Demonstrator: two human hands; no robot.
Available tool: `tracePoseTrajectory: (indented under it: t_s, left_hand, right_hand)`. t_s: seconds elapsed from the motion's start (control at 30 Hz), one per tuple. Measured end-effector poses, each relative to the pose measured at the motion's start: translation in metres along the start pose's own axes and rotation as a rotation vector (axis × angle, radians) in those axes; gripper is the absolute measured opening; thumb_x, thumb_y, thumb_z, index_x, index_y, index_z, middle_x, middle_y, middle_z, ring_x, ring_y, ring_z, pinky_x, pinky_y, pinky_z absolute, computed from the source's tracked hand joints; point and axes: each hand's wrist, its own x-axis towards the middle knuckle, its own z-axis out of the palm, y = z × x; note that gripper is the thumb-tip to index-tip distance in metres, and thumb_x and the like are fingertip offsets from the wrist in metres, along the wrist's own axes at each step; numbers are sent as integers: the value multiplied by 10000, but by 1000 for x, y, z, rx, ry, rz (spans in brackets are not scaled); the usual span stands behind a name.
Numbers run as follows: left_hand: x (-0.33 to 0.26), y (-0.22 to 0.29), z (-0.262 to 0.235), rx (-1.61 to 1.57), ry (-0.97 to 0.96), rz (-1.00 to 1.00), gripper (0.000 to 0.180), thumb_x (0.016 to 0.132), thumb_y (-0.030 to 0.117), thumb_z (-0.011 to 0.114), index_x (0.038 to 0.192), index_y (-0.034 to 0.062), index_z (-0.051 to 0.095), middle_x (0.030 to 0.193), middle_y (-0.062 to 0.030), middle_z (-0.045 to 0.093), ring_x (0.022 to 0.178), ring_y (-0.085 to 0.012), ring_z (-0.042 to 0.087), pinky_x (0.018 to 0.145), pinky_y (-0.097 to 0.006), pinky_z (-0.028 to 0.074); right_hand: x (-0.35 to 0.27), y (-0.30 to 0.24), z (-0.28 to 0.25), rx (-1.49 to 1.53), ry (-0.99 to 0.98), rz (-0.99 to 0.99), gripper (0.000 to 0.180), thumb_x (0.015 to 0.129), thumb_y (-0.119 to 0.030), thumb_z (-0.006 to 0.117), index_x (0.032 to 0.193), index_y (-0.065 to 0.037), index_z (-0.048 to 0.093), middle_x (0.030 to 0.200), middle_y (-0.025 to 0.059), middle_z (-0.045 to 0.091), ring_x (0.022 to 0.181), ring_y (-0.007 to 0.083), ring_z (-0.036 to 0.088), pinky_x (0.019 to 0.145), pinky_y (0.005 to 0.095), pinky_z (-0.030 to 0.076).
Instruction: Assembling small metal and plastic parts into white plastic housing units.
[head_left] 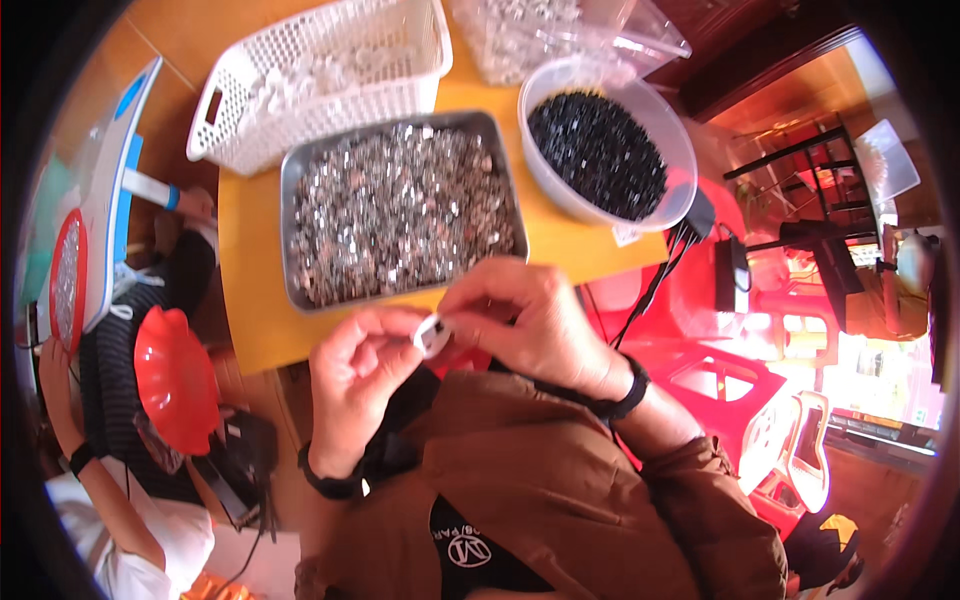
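Between my two hands is a small round white plastic piece [428, 340], with a dark spot in its middle. My left hand [352, 385] pinches it from the left between thumb and fingers. My right hand [535, 318] meets it from the right with closed fingertips; whether these also hold a tiny part cannot be made out. Just beyond the hands lies a grey metal tray [289, 225] full of small shiny metal pieces [400, 210]. To its right stands a clear plastic tub [682, 165] with many small black pieces [598, 152].
A white perforated basket [320, 120] with white parts stands behind the tray. Beside it lies a clear bag [560, 40] of similar parts. All rest on a yellow table [250, 290]. At left, a co-worker's arm [125, 510] reaches toward a red-rimmed tray [78, 225]. Red stools [715, 385] stand at right.
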Motion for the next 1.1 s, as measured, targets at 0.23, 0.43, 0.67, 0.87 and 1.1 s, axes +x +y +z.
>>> tracePoseTrajectory:
  t_s: [0.23, 0.43, 0.67, 0.87, 1.1]
  left_hand:
    - [9, 9, -14, 13, -47, -2, 135, 816, -66, 623, 947, -49, 598, 1012, -119, 612, 949, -159, 597, 865, -283, 476]
    - [23, 4, -24, 31, -70, 37, 124, 818, -80, 610, 939, -56, 604, 1044, -138, 608, 965, -173, 596, 851, -294, 494]
    - [35, 7, -24, -196, 28, 20, 350, 847, 21, 620, 1179, -2, 511, 1216, -128, 493, 1048, -210, 550, 803, -335, 537]
    - [29, 5, -46, -183, 18, 73, 188, 851, 13, 609, 1034, -1, 568, 1033, -85, 557, 965, -186, 579, 798, -325, 534]
    - [29, 0, -63, -185, 92, 40, 153, 844, 61, 616, 978, 3, 569, 958, -87, 571, 893, -207, 598, 746, -342, 528]
  right_hand:
    - [16, -5, -1, -251, -111, -189, 123, 765, 27, 646, 884, -4, 648, 829, 79, 625, 727, 143, 629, 605, 249, 516]
    - [37, -2, 0, -319, -58, -380, 95, 735, -25, 665, 828, -28, 649, 742, 77, 618, 618, 156, 612, 535, 265, 479]
    - [78, -43, -48, -151, -87, 174, 109, 830, -41, 617, 919, 19, 632, 743, 65, 650, 626, 111, 630, 585, 257, 539]
    - [149, -79, -168, 225, 360, -258, 278, 885, -84, 532, 1095, 98, 545, 980, 168, 625, 877, 225, 633, 812, 336, 534]
    - [199, -78, -91, -527, 32, -239, 232, 885, -72, 550, 1079, 40, 608, 959, 98, 648, 845, 146, 629, 737, 275, 537]
